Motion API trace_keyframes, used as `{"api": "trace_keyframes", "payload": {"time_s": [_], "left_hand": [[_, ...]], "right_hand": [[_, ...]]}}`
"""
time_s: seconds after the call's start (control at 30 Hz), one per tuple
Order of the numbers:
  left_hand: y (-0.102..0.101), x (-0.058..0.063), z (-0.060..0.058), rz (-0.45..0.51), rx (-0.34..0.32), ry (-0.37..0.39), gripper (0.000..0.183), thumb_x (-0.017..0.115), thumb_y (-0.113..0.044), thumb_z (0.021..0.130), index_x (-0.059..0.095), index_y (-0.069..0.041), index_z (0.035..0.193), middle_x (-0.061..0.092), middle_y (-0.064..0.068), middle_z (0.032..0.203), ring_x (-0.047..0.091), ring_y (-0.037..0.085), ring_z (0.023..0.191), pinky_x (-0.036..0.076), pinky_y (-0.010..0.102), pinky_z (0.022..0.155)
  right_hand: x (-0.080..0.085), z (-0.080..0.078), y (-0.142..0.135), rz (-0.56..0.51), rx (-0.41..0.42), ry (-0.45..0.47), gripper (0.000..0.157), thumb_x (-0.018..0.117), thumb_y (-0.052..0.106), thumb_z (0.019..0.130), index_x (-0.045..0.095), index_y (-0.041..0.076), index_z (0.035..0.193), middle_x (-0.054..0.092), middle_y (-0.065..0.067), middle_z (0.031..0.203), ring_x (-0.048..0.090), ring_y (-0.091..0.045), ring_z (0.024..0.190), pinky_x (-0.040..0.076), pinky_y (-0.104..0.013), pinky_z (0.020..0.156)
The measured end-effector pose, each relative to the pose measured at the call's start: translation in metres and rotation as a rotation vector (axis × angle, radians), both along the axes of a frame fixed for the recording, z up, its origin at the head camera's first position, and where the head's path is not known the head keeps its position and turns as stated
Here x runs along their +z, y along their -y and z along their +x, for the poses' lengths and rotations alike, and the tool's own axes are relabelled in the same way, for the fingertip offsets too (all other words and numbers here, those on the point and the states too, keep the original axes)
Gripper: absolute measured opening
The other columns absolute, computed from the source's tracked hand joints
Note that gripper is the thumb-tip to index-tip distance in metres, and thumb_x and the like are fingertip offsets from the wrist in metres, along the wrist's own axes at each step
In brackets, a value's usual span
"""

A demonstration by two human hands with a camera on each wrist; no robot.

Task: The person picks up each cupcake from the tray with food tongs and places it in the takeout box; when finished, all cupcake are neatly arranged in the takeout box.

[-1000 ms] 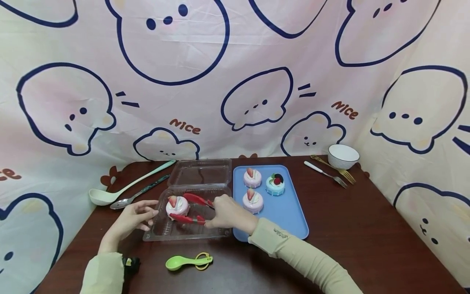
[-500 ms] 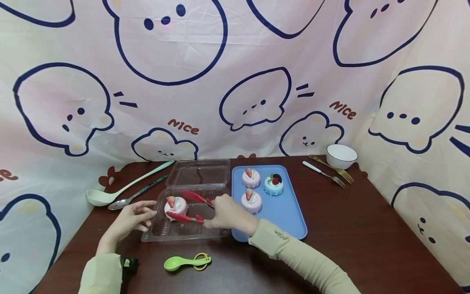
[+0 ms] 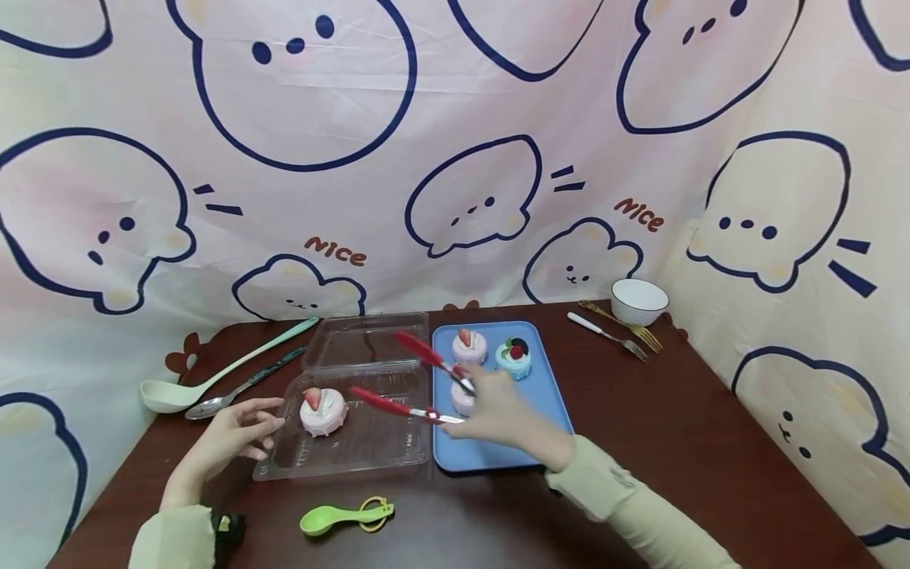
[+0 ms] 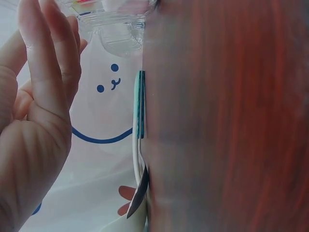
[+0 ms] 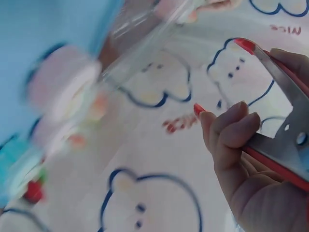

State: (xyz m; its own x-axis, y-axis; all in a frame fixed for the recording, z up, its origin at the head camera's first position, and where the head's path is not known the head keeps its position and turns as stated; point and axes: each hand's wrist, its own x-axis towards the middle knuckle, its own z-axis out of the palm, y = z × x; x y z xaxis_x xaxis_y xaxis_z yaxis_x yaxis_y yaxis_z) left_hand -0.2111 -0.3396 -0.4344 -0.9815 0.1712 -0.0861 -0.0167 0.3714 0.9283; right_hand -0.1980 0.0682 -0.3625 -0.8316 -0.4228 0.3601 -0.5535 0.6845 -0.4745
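Between my left hand [image 3: 231, 436] and right hand [image 3: 501, 412], a pink cake [image 3: 325, 414] sits in the clear box [image 3: 380, 446].
My left, relaxed and holding nothing, is just beside the box, nearer the cake; my right, over the blue tray [image 3: 550, 399], grips red tongs [image 3: 391, 405], their tips spread, apart from it.

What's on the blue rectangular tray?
Two round pink cakes and one round light-blue cake stand on the tray. In the head view, the right hand and red and silver tongs partly cover the nearer pink cake; tray surface there is hidden.
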Motion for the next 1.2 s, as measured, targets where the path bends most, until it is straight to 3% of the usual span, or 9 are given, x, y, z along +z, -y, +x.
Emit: {"api": "trace_keyframes", "payload": {"time_s": [0.2, 0.37, 0.57, 0.83, 1.0, 1.2], "left_hand": [[0.000, -0.002, 0.001, 0.003, 0.017, 0.000, 0.060, 0.061, -0.020, 0.087, 0.034, 0.007, 0.133, 0.057, 0.012, 0.088, 0.058, 0.017, 0.064, 0.054, 0.034, 0.055], [0.003, -0.002, 0.001, -0.001, 0.017, -0.001, 0.060, 0.061, -0.021, 0.087, 0.034, 0.007, 0.133, 0.057, 0.013, 0.088, 0.058, 0.017, 0.064, 0.054, 0.035, 0.054], [0.002, -0.003, 0.000, 0.000, 0.020, 0.006, 0.058, 0.060, -0.019, 0.088, 0.034, 0.007, 0.133, 0.057, 0.015, 0.090, 0.058, 0.017, 0.064, 0.054, 0.035, 0.054], [-0.002, -0.002, -0.002, -0.015, 0.015, -0.002, 0.060, 0.062, -0.023, 0.087, 0.036, 0.007, 0.131, 0.058, 0.011, 0.088, 0.058, 0.017, 0.064, 0.054, 0.034, 0.055], [-0.001, -0.002, -0.002, -0.033, 0.003, -0.011, 0.056, 0.060, -0.022, 0.088, 0.037, 0.007, 0.130, 0.058, 0.009, 0.086, 0.058, 0.018, 0.064, 0.054, 0.035, 0.055], [0.000, -0.002, -0.001, -0.020, 0.032, 0.024, 0.060, 0.062, -0.024, 0.087, 0.036, 0.005, 0.132, 0.058, 0.013, 0.090, 0.058, 0.018, 0.065, 0.054, 0.035, 0.056]], "right_hand": [[-0.009, 0.009, -0.060, 0.029, -0.133, -0.002, 0.059, 0.083, 0.038, 0.058, 0.057, 0.003, 0.098, 0.043, 0.005, 0.056, 0.039, -0.007, 0.045, 0.037, -0.020, 0.038], [-0.021, 0.015, -0.083, 0.064, -0.166, -0.002, 0.064, 0.084, 0.039, 0.057, 0.059, 0.000, 0.102, 0.048, 0.004, 0.068, 0.042, -0.009, 0.058, 0.039, -0.019, 0.043], [-0.039, 0.015, -0.094, 0.052, -0.185, 0.012, 0.069, 0.085, 0.039, 0.054, 0.061, -0.003, 0.102, 0.057, -0.003, 0.078, 0.045, -0.010, 0.065, 0.039, -0.019, 0.046], [-0.059, 0.009, -0.100, 0.046, -0.233, 0.078, 0.058, 0.084, 0.040, 0.056, 0.063, -0.001, 0.092, 0.043, 0.002, 0.057, 0.039, -0.009, 0.053, 0.030, -0.021, 0.041], [-0.067, 0.007, -0.102, 0.047, -0.274, 0.160, 0.059, 0.083, 0.041, 0.059, 0.064, -0.001, 0.096, 0.042, 0.003, 0.057, 0.039, -0.010, 0.053, 0.028, -0.021, 0.042], [-0.068, 0.006, -0.102, 0.040, -0.267, 0.210, 0.058, 0.081, 0.041, 0.061, 0.064, -0.001, 0.097, 0.045, 0.003, 0.057, 0.040, -0.010, 0.054, 0.028, -0.021, 0.042]]}}
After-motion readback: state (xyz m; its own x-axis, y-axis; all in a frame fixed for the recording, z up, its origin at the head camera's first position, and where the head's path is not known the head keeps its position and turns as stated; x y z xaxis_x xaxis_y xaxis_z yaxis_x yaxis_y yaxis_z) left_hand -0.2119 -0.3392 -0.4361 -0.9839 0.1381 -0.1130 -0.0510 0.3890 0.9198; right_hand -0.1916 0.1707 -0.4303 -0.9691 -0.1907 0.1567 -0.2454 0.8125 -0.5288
